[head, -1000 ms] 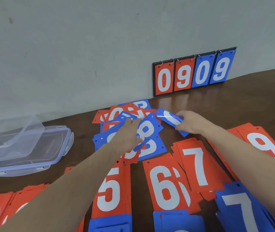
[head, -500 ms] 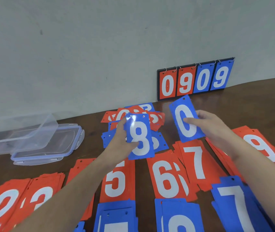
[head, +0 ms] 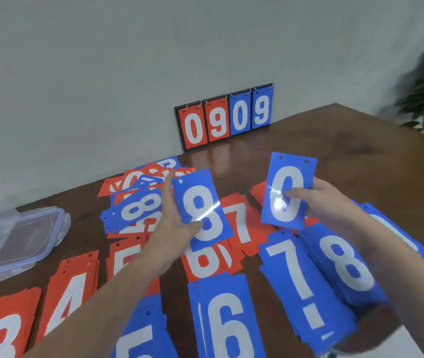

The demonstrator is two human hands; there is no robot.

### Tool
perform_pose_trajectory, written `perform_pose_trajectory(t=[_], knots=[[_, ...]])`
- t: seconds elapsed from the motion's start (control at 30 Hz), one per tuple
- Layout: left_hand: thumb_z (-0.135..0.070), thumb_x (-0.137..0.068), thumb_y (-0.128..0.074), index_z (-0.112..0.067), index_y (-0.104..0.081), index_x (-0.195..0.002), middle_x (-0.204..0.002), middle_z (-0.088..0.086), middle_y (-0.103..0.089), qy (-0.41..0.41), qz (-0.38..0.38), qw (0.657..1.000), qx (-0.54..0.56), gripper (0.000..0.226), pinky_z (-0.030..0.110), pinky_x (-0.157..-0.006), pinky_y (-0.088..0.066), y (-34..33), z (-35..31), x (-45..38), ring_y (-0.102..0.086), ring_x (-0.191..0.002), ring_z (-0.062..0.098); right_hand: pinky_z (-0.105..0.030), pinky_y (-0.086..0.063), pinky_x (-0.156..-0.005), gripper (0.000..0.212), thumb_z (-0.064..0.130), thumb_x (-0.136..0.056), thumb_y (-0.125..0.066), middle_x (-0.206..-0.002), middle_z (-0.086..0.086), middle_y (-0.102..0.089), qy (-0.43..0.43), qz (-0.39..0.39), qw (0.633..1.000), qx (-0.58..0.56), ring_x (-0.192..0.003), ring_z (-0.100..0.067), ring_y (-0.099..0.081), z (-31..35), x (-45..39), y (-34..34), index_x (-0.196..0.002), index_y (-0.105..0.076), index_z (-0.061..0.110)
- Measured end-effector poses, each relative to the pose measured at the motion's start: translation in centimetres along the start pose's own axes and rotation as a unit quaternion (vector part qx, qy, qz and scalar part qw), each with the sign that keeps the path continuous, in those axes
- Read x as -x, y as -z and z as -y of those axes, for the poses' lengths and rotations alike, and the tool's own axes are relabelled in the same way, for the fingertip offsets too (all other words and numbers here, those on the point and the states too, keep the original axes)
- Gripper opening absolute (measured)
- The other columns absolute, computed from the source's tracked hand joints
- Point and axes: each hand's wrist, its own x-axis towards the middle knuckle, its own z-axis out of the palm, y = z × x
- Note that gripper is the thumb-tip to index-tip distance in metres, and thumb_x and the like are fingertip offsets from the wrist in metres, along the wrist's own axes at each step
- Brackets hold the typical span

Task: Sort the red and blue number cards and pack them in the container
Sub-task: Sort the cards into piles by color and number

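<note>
the left hand [head: 173, 226] pinches a blue 8 card [head: 202, 210] above the red piles, thumb on its face and fingers behind its left edge, while the right hand [head: 322, 202] likewise grips a blue 0 card [head: 287, 192], lifted above the table [head: 335, 140].

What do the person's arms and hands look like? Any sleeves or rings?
Both forearms are bare, with no sleeves in view. The left hand and right hand wear no gloves, and no rings, watch or bracelets show. Fingernails are too blurred to describe.
</note>
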Motion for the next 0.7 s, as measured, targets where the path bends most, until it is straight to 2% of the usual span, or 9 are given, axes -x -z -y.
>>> perform_pose_trajectory(t=[0.07,0.17,0.27,0.33,0.4,0.47,0.57,0.63,0.7], knots=[[0.011,-0.087,-0.068,-0.077,-0.016,-0.122,-0.127,-0.021,-0.054,0.002,0.047,0.999,0.004,0.108,0.037,-0.068,-0.062,-2.7,-0.4,-0.1,-0.068,-0.104,0.005,-0.04,-0.057,-0.08,0.016,0.012,-0.098,-0.057,-0.1,-0.007,-0.077,-0.002,-0.03,1.0,-0.003,-0.088,-0.022,-0.074,-0.5,1.6,2.3,-0.109,-0.07,0.013],[0.019,-0.086,-0.057,-0.068,-0.025,-0.125,-0.122,-0.01,-0.063,0.003,0.124,0.992,0.0,0.1,0.046,-0.079,-0.062,-6.8,-1.2,-0.1,-0.071,-0.101,0.013,-0.048,-0.055,-0.092,0.02,0.018,-0.1,-0.056,-0.105,-0.005,-0.077,-0.018,-0.079,0.997,-0.012,-0.096,-0.026,-0.074,-1.8,3.8,5.6,-0.116,-0.067,0.016],[0.009,-0.091,-0.051,-0.065,-0.039,-0.114,-0.11,0.005,-0.068,0.025,0.148,0.989,-0.003,0.079,0.059,-0.079,-0.059,-11.5,-1.7,-0.2,-0.072,-0.095,0.032,-0.052,-0.055,-0.095,0.02,0.02,-0.1,-0.057,-0.106,-0.003,-0.077,-0.038,-0.114,0.992,-0.026,-0.097,-0.027,-0.074,-3.3,6.0,8.5,-0.117,-0.066,0.019],[-0.006,-0.098,-0.047,-0.061,-0.044,-0.106,-0.107,0.02,-0.067,0.037,0.159,0.987,-0.009,0.056,0.057,-0.069,-0.057,-14.6,-1.7,-0.2,-0.069,-0.087,0.042,-0.051,-0.054,-0.096,0.019,0.019,-0.099,-0.057,-0.106,-0.002,-0.077,-0.042,-0.143,0.988,-0.029,-0.098,-0.025,-0.073,-4.3,7.6,10.0,-0.116,-0.067,0.02],[-0.013,-0.101,-0.047,-0.053,-0.048,-0.1,-0.105,0.03,-0.065,0.039,0.178,0.983,-0.015,0.041,0.048,-0.064,-0.05,-17.1,-1.5,-0.3,-0.064,-0.078,0.035,-0.046,-0.055,-0.093,0.019,0.019,-0.099,-0.057,-0.108,-0.001,-0.076,-0.045,-0.171,0.984,-0.028,-0.099,-0.024,-0.073,-5.0,9.1,11.2,-0.115,-0.067,0.021],[-0.016,-0.097,-0.053,-0.047,-0.048,-0.101,-0.101,0.035,-0.062,0.045,0.207,0.977,-0.024,0.032,0.048,-0.066,-0.047,-19.3,-1.5,-0.4,-0.06,-0.078,0.031,-0.04,-0.055,-0.084,0.019,0.019,-0.099,-0.057,-0.108,-0.001,-0.076,-0.052,-0.193,0.979,-0.032,-0.097,-0.023,-0.073,-5.4,10.5,12.3,-0.115,-0.067,0.023],[-0.018,-0.096,-0.061,-0.031,-0.045,-0.106,-0.072,0.024,-0.05,0.025,0.225,0.97,-0.091,0.024,0.034,-0.056,-0.042,-21.3,-1.2,-0.7,-0.052,-0.06,0.017,-0.04,-0.056,-0.084,0.017,0.02,-0.098,-0.059,-0.104,0.002,-0.077,-0.064,-0.209,0.975,-0.039,-0.095,-0.022,-0.073,-6.0,12.0,13.7,-0.112,-0.067,0.024],[-0.019,-0.094,-0.064,-0.028,-0.044,-0.103,-0.069,0.008,-0.046,-0.006,0.228,0.963,-0.143,0.023,0.028,-0.052,-0.035,-22.2,-0.5,-1.0,-0.042,-0.051,0.013,-0.04,-0.057,-0.086,0.016,0.02,-0.097,-0.061,-0.102,0.003,-0.077,-0.068,-0.208,0.975,-0.039,-0.093,-0.021,-0.074,-6.4,12.7,14.3,-0.11,-0.069,0.024],[-0.02,-0.092,-0.065,-0.033,-0.042,-0.096,-0.072,0.005,-0.053,-0.032,0.228,0.953,-0.198,0.026,0.032,-0.053,-0.036,-22.6,0.0,-1.2,-0.043,-0.052,0.015,-0.037,-0.057,-0.083,0.016,0.017,-0.096,-0.064,-0.102,0.002,-0.078,-0.066,-0.206,0.976,-0.038,-0.092,-0.02,-0.075,-6.7,13.0,14.8,-0.11,-0.071,0.021]])
